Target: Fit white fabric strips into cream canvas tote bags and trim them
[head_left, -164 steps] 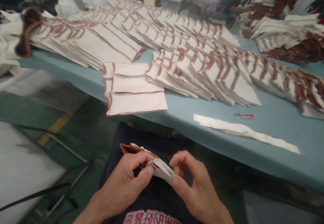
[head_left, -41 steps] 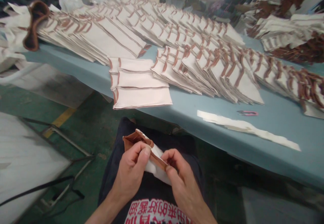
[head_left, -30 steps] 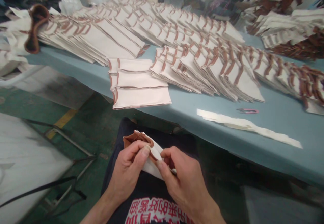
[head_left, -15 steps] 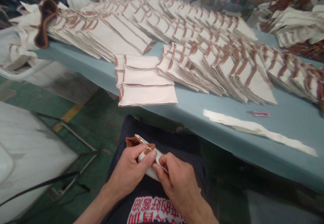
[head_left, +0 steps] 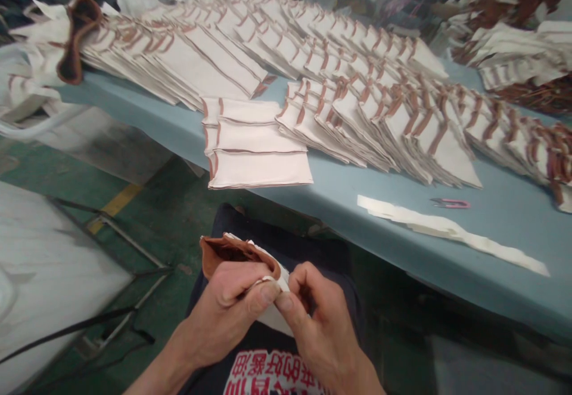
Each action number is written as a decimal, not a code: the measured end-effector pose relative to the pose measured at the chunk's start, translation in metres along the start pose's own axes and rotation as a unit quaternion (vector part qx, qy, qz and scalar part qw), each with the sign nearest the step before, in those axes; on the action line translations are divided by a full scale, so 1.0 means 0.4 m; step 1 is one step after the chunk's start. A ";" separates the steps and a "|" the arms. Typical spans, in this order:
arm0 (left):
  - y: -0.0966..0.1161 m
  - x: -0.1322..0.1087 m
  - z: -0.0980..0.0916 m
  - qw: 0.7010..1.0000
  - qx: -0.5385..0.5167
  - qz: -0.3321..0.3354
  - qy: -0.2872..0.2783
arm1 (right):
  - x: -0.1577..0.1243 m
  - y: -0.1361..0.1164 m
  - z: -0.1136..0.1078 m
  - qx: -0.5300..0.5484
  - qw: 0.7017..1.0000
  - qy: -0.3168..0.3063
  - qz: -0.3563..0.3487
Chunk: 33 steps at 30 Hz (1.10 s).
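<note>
Blue table (head_left: 513,216) is sitting full of fanned cream pieces (head_left: 259,168), while down at the lap left hand (head_left: 227,308) and right hand (head_left: 319,326) are pinching a brown-edged fabric piece (head_left: 223,251) shut — looks mid-fold, needing a steady thumb press next.

Blue table (head_left: 513,228); fanned cream pieces (head_left: 379,103), three flat pieces (head_left: 257,142), pink snips (head_left: 450,204), paper strip (head_left: 447,228)

I sit in a sewing workshop: my long worktop (head_left: 339,201) carries rows of stacked cloth pieces (head_left: 232,70), snips (head_left: 450,204), a green floor (head_left: 147,228) below.
</note>
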<state>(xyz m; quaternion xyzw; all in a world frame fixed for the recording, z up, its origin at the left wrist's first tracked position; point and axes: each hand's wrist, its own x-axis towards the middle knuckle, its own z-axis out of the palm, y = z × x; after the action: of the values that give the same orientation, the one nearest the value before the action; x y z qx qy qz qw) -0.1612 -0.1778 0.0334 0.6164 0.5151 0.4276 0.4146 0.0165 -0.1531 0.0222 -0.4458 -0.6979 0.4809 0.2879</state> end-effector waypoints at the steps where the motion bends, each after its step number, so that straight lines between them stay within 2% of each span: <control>1: 0.002 -0.003 0.002 1.000 0.008 0.004 -0.001 | 0.000 -0.001 0.000 0.006 1.000 -0.005 0.005; 4: -0.003 -0.008 0.014 0.999 0.024 0.032 0.008 | -0.005 0.017 0.016 0.022 1.000 0.003 -0.012; 7: -0.014 -0.003 0.025 0.997 0.023 0.062 0.037 | -0.008 0.047 0.050 0.040 0.995 0.051 -0.071; 10: -0.020 0.007 0.014 0.998 0.021 0.047 0.027 | -0.004 0.059 0.063 0.033 0.993 0.078 -0.077; 13: -0.019 0.010 -0.018 0.999 0.029 0.031 -0.005 | 0.009 0.044 0.031 0.013 0.993 0.057 -0.099; 16: -0.017 0.003 -0.053 0.999 0.034 0.020 -0.013 | 0.044 0.015 -0.028 -0.031 0.980 0.059 -0.187; 18: -0.015 -0.002 -0.068 0.999 0.028 0.025 -0.019 | 0.078 -0.006 -0.059 -0.026 0.965 0.009 -0.261; 20: -0.011 -0.003 -0.075 0.999 0.014 0.039 -0.032 | 0.114 -0.023 -0.075 -0.006 0.949 -0.069 -0.309; 22: -0.008 -0.002 -0.078 0.998 0.001 0.050 -0.044 | 0.141 -0.035 -0.078 0.001 0.936 -0.130 -0.328; 24: -0.007 -0.001 -0.078 0.998 -0.006 0.050 -0.049 | 0.157 -0.041 -0.074 -0.017 0.929 -0.160 -0.332; 29: -0.015 -0.009 -0.082 0.998 -0.008 0.041 -0.052 | 0.164 -0.049 -0.075 -0.104 0.911 -0.171 -0.361; 33: -0.009 -0.012 -0.084 0.998 0.015 0.030 -0.060 | 0.160 -0.065 -0.084 -0.159 0.894 -0.137 -0.397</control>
<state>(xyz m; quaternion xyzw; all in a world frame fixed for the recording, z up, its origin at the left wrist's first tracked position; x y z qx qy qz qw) -0.1947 -0.1796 0.0394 0.6622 0.4767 0.3949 0.4222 0.0074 -0.0852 0.0570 -0.1014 -0.9165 0.2658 0.2813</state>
